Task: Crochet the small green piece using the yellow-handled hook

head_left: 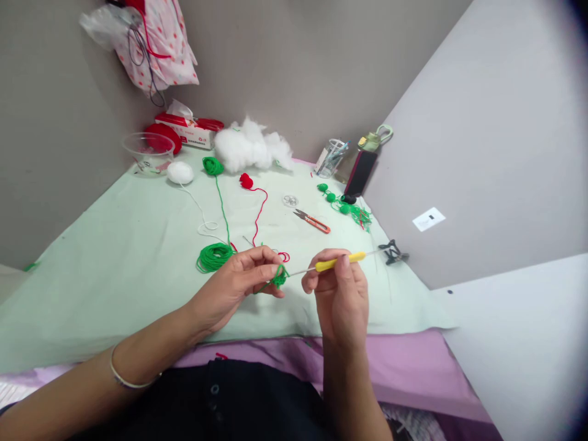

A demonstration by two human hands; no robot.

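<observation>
Between the thumb and fingers of my left hand point(250, 272) is a small green crochet piece point(279, 278). My right hand point(342, 288) grips a crochet hook point(340, 262) by its yellow handle, and the thin metal shaft reaches left to the green stitches. Whether the tip is inside a loop is too small to tell. A loose coil of green yarn point(214, 257) lies just left of my left hand, with a strand running back to a green yarn ball point(212, 165). Some red yarn point(285, 257) lies on the table beyond my fingers.
Orange thread snips point(312, 222) lie beyond my hands, near stitch markers point(290, 200). A red yarn ball point(246, 180), white yarn ball point(180, 173), white stuffing point(250, 147) and plastic tub point(149, 156) stand farther back. Small green pieces point(344, 209) and a black clip point(392, 252) are at right.
</observation>
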